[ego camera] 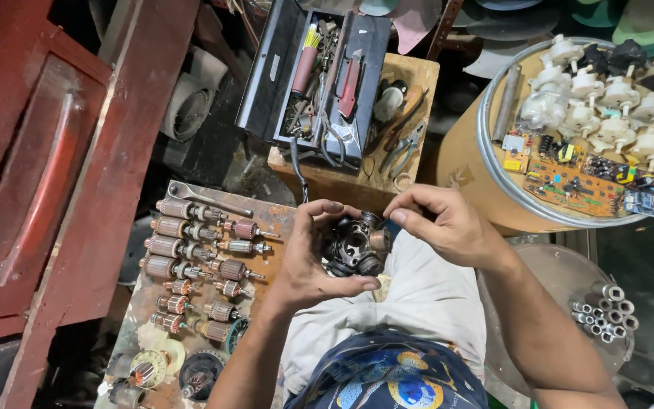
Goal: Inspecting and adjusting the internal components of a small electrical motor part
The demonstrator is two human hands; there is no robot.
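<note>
My left hand (308, 254) grips a dark round motor housing (356, 244) with copper windings, held over my lap. My right hand (440, 221) reaches in from the right, its fingertips pinching a small part at the housing's upper edge. I am seated, in light trousers and a patterned blue shirt.
A rusty board (278, 220) at the left carries rows of motor armatures (183, 246) and a wrench (206, 197). An open black toolbox (319, 76) rests on a wooden stool with pliers (403, 148). A round drum (493, 163) at the right holds circuit boards and white parts. Metal sleeves (605, 310) lie on a round lid.
</note>
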